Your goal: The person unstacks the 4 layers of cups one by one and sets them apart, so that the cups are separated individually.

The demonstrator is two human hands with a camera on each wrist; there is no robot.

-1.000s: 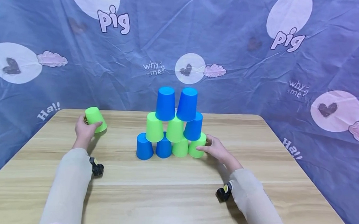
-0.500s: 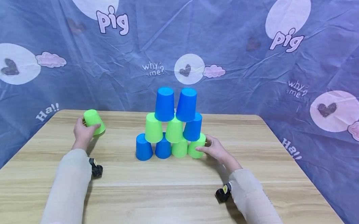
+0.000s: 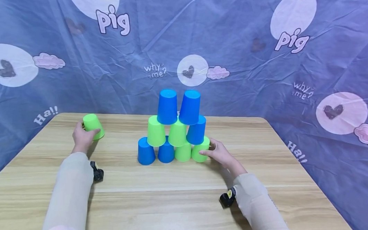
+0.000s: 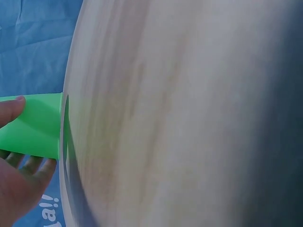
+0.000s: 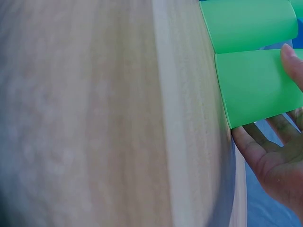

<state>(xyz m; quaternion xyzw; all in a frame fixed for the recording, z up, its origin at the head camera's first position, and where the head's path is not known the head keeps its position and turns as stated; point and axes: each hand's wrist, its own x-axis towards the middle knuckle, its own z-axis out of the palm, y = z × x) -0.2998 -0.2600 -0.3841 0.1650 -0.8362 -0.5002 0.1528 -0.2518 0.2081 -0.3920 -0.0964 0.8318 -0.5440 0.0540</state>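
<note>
1. Nearest us, the left sleeve and right sleeve reach in over the counter, each with a black wrist camera at its cuff, the left one and the right one.
2. Beyond the cuff we see the right hand, its grip clamped on the end cup, thumb on the near face and fingers round the outer side. That green cup stands upside down on the counter.
3. The end cup closes the bottom row of the stack, at mid-counter. From our left that row runs blue, blue, green, green; the middle row goes green, green, blue; two blue cups sit on top, a little apart. All nine are upside down.
4. Farther back and well left of the stack, we find the left hand, its grip clamped on the lone cup, green and upside down, between thumb and fingers. Its rim is down by the counter; we cannot tell whether they touch.
5. Behind everything hangs a blue cloth with "pig" lettering, hearts and pink clouds.
</note>
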